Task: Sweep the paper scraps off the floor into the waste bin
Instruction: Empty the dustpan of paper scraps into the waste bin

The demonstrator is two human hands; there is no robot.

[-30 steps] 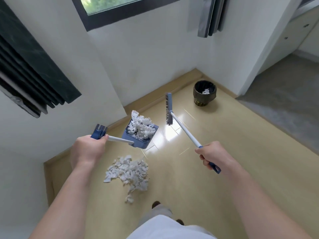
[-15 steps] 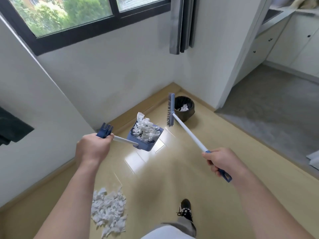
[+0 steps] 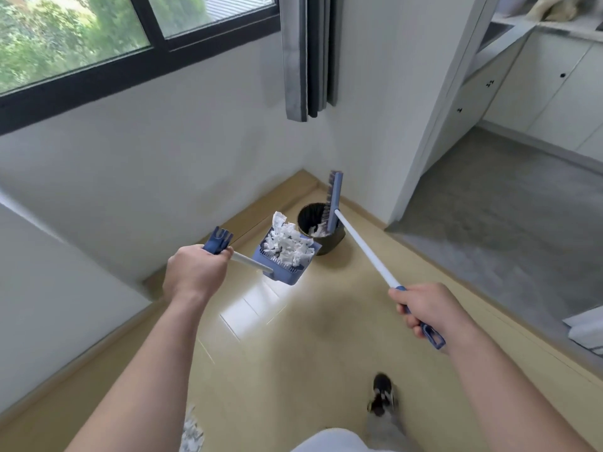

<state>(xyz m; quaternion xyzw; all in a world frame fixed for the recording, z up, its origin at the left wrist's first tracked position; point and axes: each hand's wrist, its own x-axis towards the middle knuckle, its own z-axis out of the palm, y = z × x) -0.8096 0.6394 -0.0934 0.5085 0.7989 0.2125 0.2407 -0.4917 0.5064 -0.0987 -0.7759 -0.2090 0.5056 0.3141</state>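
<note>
Head view: the left hand (image 3: 195,275) is gripping the dustpan (image 3: 287,275) handle and holding the pan, heaped with scraps (image 3: 287,244), in the air just left of the bin (image 3: 305,213). The right hand (image 3: 427,308) is clenching the broom (image 3: 365,249) handle, and the brush head is hanging over the bin. Some paper is already lying inside the bin. Judged progress: this load is awaiting tipping, and a pile (image 3: 191,435) is lying on the floor (image 3: 293,353), well short of the bin.

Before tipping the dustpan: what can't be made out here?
1. Waste bin fill level, head view: the broom and dustpan cover part of its opening.
2. Floor scraps, head view: cut off by the bottom edge and the left forearm.
3. Left hand fingers, head view: hidden behind the hand's back.
</note>
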